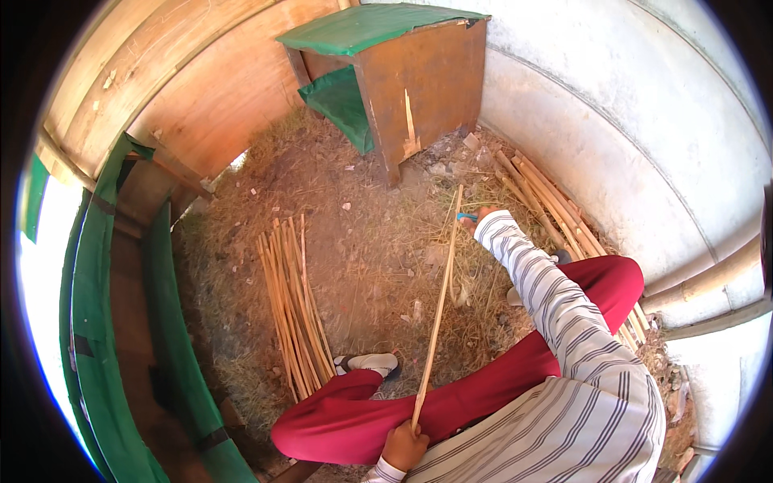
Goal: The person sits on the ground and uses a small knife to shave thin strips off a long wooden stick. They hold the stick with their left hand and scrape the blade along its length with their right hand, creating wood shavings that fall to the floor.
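A long, thin, pale bamboo strip (pixel 439 322) slants up and away from my lap. My left hand (pixel 405 447) is closed around its near end, low by my knee. Out at arm's length, my right hand (pixel 483 216) is closed on a small tool with a blue part (pixel 466 216), which lies against the strip near its far end. Whether the tool has a blade is too small to tell. Thin pale shavings (pixel 451 217) show beside the strip's far end.
Several split bamboo strips (pixel 290 314) lie in a bundle on the ground at left. More bamboo lengths (pixel 555 201) lie along the pale wall at right. A wooden stand with a green cover (pixel 427 88) is at the back. Green-covered benches (pixel 177 322) line the left side.
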`<state>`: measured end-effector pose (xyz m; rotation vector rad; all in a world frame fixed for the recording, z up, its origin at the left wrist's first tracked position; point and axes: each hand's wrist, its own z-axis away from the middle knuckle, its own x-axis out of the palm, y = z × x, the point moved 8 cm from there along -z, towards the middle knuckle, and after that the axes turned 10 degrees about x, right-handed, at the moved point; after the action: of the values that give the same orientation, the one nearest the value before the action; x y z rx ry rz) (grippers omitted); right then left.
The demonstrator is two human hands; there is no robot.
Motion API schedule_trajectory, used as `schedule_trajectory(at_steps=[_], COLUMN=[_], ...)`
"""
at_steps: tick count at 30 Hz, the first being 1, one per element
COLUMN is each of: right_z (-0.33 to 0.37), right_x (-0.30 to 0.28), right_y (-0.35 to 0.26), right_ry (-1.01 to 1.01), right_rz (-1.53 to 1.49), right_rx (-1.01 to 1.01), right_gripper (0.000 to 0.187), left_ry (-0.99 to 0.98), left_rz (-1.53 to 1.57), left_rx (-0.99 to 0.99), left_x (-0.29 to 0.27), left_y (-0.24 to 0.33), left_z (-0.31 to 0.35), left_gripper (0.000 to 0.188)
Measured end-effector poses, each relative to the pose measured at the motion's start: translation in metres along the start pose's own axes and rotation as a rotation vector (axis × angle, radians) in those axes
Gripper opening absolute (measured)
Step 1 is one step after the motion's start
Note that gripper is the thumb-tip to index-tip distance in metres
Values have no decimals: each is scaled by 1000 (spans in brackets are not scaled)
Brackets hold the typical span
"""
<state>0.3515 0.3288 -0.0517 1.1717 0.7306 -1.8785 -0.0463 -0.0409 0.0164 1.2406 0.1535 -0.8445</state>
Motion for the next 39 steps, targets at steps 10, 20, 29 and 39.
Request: schedule_trajectory(at_steps=[10, 20, 29, 39], right_z=[17, 6, 2, -31], right_x=[-20, -26, -24, -55], right_y=[-4, 7, 16, 63], right_ry=[-32, 28, 9, 129], right_rz=[7, 1, -37, -39], right_rx=[33, 44, 103, 239], right_gripper=[59, 56, 68, 69], left_ry=[6, -130, -130, -323], left_rz=[-38, 49, -58, -377], left_rx=[-11, -19, -47, 156], left_x=[-2, 12, 22, 50], left_y=[-5, -6, -14, -44], left_z=[3, -1, 6, 35], left_gripper=[25, 24, 25, 22])
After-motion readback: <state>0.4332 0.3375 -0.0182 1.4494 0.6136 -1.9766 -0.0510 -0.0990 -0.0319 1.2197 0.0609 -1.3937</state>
